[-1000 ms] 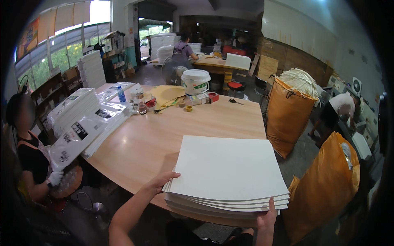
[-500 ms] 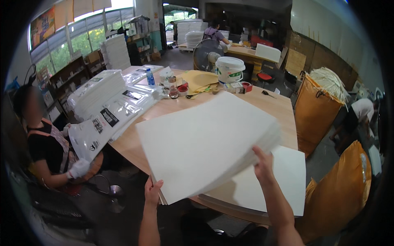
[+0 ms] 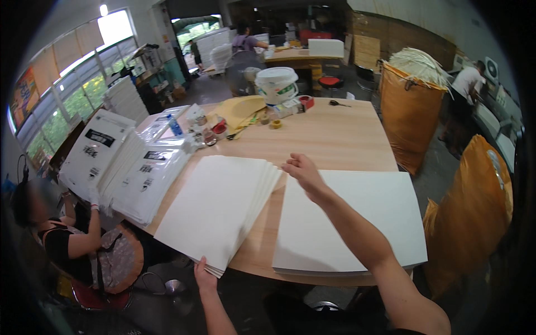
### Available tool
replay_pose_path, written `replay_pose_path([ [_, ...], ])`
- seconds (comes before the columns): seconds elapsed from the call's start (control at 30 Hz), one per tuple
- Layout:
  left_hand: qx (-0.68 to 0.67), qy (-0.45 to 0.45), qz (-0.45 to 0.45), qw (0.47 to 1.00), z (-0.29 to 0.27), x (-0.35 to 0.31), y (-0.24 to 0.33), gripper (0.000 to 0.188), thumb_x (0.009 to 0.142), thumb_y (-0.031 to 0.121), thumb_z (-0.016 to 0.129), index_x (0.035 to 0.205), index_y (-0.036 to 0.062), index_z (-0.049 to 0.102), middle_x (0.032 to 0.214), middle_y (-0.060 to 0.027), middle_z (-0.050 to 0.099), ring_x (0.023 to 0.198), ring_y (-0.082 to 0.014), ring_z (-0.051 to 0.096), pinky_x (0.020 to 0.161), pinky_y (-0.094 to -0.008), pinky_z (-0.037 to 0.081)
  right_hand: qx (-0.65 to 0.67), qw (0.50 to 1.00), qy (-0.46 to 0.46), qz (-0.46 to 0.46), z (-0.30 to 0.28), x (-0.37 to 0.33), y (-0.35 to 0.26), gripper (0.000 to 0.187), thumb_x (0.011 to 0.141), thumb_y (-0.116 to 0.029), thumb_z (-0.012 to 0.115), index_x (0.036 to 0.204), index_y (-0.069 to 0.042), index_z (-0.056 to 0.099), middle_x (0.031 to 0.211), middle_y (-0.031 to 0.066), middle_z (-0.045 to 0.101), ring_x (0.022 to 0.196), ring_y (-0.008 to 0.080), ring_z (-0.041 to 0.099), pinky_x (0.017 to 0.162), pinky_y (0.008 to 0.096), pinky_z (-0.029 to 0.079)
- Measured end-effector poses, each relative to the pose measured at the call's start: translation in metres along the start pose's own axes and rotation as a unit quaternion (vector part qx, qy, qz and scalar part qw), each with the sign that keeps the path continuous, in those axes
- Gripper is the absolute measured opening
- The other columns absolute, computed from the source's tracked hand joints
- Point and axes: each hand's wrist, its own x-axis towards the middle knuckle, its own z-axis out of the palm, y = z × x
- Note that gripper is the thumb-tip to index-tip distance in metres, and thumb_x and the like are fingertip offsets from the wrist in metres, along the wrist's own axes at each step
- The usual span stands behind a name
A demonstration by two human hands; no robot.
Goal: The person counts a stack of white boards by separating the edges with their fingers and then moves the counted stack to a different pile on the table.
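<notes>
A fanned stack of large white sheets [image 3: 209, 201] lies on the table in front of me, its near end reaching over the table's edge. My left hand [image 3: 205, 274] grips its near right corner, thumb on top and fingers hidden beneath. Just off the stack's far right corner is my right hand [image 3: 302, 172], fingers loosely curled in with nothing visible in them. Under my right forearm, a second neat pile of white sheets [image 3: 352, 218] sits at the table's near right, a strip of wood apart from the first stack.
Plastic-wrapped white packs [image 3: 148, 178] occupy the table's left, beside a seated co-worker [image 3: 72, 245]. Farther back stand a white bucket [image 3: 277, 86], tape rolls [image 3: 275, 124], brown paper sheets [image 3: 240, 109] and scissors [image 3: 339, 104]. Orange sacks [image 3: 410, 117] stand on the right.
The stack I held raised and tilted has come down to the left onto the table. My right hand has left its side and moved up-left; my left hand keeps its corner.
</notes>
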Motion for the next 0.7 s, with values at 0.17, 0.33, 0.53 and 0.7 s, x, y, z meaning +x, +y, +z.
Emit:
replay_pose_path([
  [0.17,-0.017,0.013,-0.052,0.998,-0.023,0.009,0.008,0.046,0.107,0.026,0.06,0.14,-0.0051,0.053,0.139,-0.0151,0.063,0.129,-0.0284,0.061,0.112,-0.0424,0.049,-0.068,0.981,0.105,-0.15,-0.157,-0.179,-0.044,0.035,0.101,-0.009,0.064,0.133,0.004,0.06,0.129,0.014,0.066,0.122,0.0207,0.063,0.108,0.0333,0.049],
  [0.33,0.323,0.314,0.353,0.82,0.067,-0.031,-0.005,0.033,0.101,0.007,0.058,0.131,-0.006,0.057,0.122,-0.0141,0.065,0.113,-0.025,0.063,0.105,-0.0345,0.051,-0.262,0.846,0.452,-0.106,-0.312,-0.352,0.029,0.021,0.101,-0.012,0.067,0.119,0.001,0.066,0.113,0.0087,0.068,0.105,0.0161,0.065,0.095,0.0321,0.053],
  [0.53,0.336,-0.404,0.118,0.843,0.34,-0.175,-0.099,0.037,0.098,-0.002,0.062,0.134,-0.001,0.062,0.123,-0.0124,0.07,0.119,-0.024,0.067,0.107,-0.0371,0.05,-0.161,0.903,0.398,0.005,-0.323,-0.405,0.078,0.025,0.102,-0.024,0.069,0.107,0.0,0.07,0.096,0.0039,0.071,0.091,0.0117,0.065,0.084,0.0291,0.053],
  [0.7,0.417,-0.657,0.274,0.565,0.439,-0.231,-0.17,0.034,0.087,-0.001,0.071,0.12,0.0088,0.071,0.095,-0.0097,0.074,0.093,-0.03,0.072,0.103,-0.0482,0.056,-0.221,0.883,0.412,0.045,-0.32,-0.414,0.071,0.033,0.098,-0.032,0.074,0.097,0.0,0.067,0.088,0.0097,0.071,0.081,0.0191,0.067,0.076,0.0339,0.054],
])
